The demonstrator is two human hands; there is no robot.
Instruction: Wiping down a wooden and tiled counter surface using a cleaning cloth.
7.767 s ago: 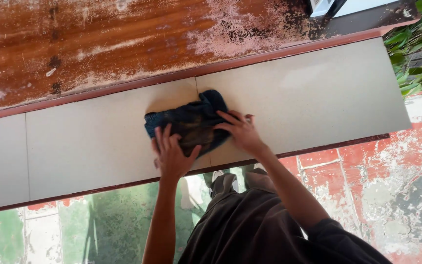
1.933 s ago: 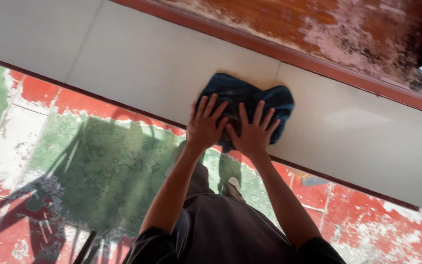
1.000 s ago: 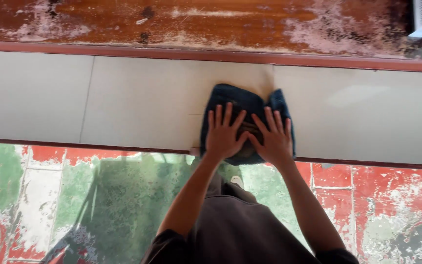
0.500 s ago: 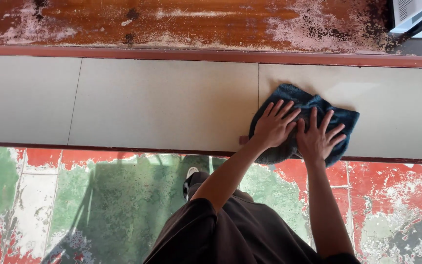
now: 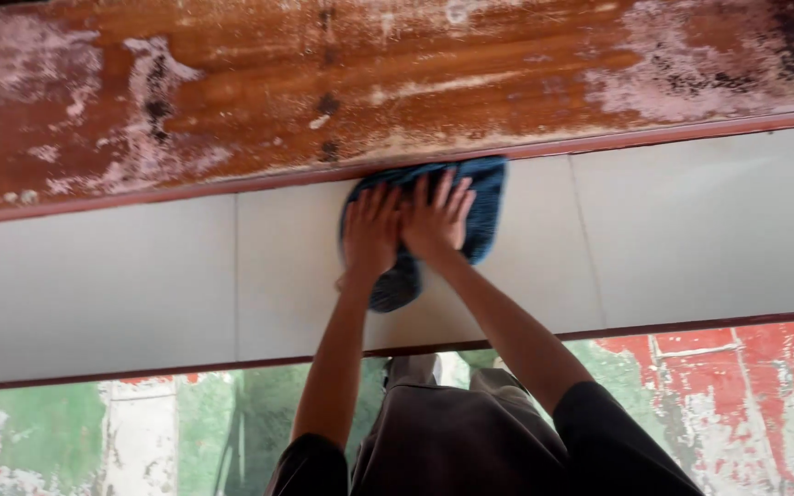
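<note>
Both my hands lie flat on the blue cloth (image 5: 434, 225), fingers spread and open — gripping nothing, only pressing down. My left hand (image 5: 371, 234) covers the cloth's left half, and my right hand (image 5: 436, 218) lies just beside it, the two touching at the thumbs, it seems. I hold them palm-down like this, I judge, so that the cloth is pinned under as much of each hand as possible and keeps full contact with the surface.

The cloth lies on the pale tiled ledge (image 5: 691, 239), up at the ledge's far edge, where its top rim meets the thin red strip (image 5: 232, 188) that borders the ledge. Beyond that strip runs a worn brown wall (image 5: 323, 83) with pale flaked patches. A bunched corner of the cloth hangs out below my left palm, towards the ledge's near edge; another part shows past my right fingertips, on the ledge's right side.

Below the ledge's near edge I can see my dark trousers (image 5: 452, 441) and a floor (image 5: 746, 386) of peeling red and green paint
</note>
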